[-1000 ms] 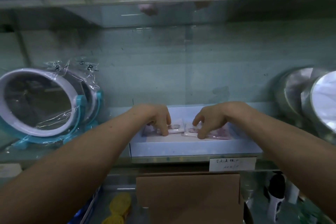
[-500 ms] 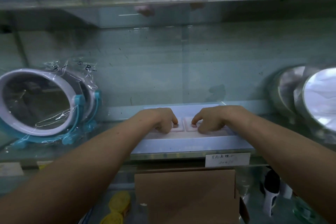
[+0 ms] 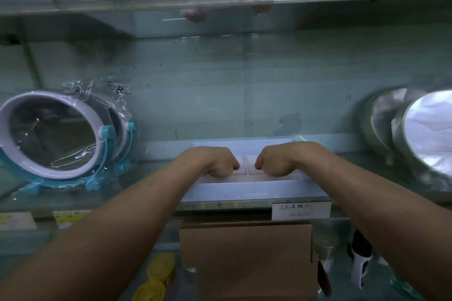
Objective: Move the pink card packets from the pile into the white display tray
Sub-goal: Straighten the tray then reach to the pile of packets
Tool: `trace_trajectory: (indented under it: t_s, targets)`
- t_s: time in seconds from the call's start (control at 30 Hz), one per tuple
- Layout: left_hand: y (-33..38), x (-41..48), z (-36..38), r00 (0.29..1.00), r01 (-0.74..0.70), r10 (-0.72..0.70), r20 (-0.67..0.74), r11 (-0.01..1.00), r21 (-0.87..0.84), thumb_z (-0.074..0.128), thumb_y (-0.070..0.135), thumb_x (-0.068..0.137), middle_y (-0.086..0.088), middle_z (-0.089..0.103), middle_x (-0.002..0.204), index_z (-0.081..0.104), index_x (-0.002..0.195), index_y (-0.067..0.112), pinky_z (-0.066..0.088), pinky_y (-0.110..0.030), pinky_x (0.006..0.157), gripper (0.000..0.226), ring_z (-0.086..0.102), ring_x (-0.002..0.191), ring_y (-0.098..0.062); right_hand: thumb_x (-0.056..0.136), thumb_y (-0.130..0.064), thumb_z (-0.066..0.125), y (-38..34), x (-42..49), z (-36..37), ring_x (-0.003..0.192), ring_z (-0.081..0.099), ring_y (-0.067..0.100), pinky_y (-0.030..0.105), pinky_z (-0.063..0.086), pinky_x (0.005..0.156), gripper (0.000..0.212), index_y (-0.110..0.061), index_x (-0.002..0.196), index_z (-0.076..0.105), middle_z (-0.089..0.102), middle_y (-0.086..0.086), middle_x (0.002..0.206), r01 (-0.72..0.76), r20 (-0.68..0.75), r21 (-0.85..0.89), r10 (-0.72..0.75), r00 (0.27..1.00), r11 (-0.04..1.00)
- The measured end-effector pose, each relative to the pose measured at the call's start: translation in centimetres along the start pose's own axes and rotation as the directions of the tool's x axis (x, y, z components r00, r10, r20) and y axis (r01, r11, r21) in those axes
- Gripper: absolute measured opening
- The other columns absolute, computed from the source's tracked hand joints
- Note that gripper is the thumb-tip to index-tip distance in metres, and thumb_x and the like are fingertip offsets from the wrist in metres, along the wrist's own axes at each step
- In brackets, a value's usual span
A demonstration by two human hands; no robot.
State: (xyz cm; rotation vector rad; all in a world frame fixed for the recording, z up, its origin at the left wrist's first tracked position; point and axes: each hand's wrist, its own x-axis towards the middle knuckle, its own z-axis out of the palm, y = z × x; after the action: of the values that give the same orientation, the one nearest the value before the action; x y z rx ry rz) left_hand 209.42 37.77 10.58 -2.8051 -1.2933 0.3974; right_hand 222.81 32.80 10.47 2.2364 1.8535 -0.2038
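Tray: the white display tray [image 3: 244, 190] sits at the middle of a glass shelf [image 3: 225, 205], its long front wall facing the camera.
Packets: the pink card packets [image 3: 249, 167] lie flat inside the tray, side by side, mostly hidden under both hands.
Left hand: the left hand [image 3: 217, 162] is knuckles-up on the packets at the tray's 9 o'clock half, fingers curled down; whether it grips or only presses cannot be told.
Right hand: the right hand [image 3: 276, 161] mirrors it at the 3 o'clock half, thumb near the other thumb, grip equally unclear.
Mirror: a bagged round mirror [image 3: 49, 134] stands at 9 o'clock of the tray.
Pots: steel pots [image 3: 428, 129] stand at 3 o'clock.
Box: a cardboard box [image 3: 247, 256] sits below at 6 o'clock.
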Motion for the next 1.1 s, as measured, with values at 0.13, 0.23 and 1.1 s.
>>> trace_trajectory:
  t_s: [0.13, 0.23, 1.1]
  targets:
    - [0.4, 0.3, 0.0, 0.999, 0.053, -0.053, -0.009, 0.999, 0.007, 0.027, 0.007, 0.098, -0.003, 0.038, 0.149, 0.043, 0.143, 0.017, 0.032, -0.033, 0.107, 0.049, 0.039, 0.133, -0.024, 0.09, -0.007, 0.031, -0.4, -0.6, -0.4, 0.128, 0.046, 0.026, 0.039, 0.038, 0.107, 0.049, -0.014, 0.135, 0.049, 0.047, 0.005, 0.141, -0.014, 0.005, -0.02, 0.014, 1.0, 1.0]
    - [0.5, 1.4, 0.4, 0.994, 0.091, -0.091, -0.066, 0.996, -0.007, 0.036, 0.008, 0.092, -0.005, 0.055, 0.133, 0.058, 0.127, 0.012, 0.042, -0.033, 0.095, 0.042, 0.054, 0.116, -0.025, 0.092, -0.007, 0.032, -0.7, -0.9, -0.4, 0.126, 0.047, 0.026, 0.037, 0.04, 0.104, 0.048, -0.014, 0.135, 0.049, 0.047, 0.004, 0.14, 0.003, -0.015, -0.028, -0.003, 1.0, 1.0]
    - [-2.0, -6.9, -0.6, 0.851, 0.345, -0.403, -0.337, 0.912, -0.221, 0.048, 0.018, 0.09, -0.003, 0.055, 0.102, 0.051, 0.091, 0.023, 0.045, -0.032, 0.089, 0.006, 0.055, 0.096, -0.024, 0.094, -0.018, 0.042, -5.0, -4.6, -1.8, 0.083, 0.054, 0.028, 0.032, 0.044, 0.073, 0.019, -0.007, 0.093, 0.058, 0.06, 0.009, 0.098, 0.363, -0.334, 0.074, -0.32, 0.887, 0.929]
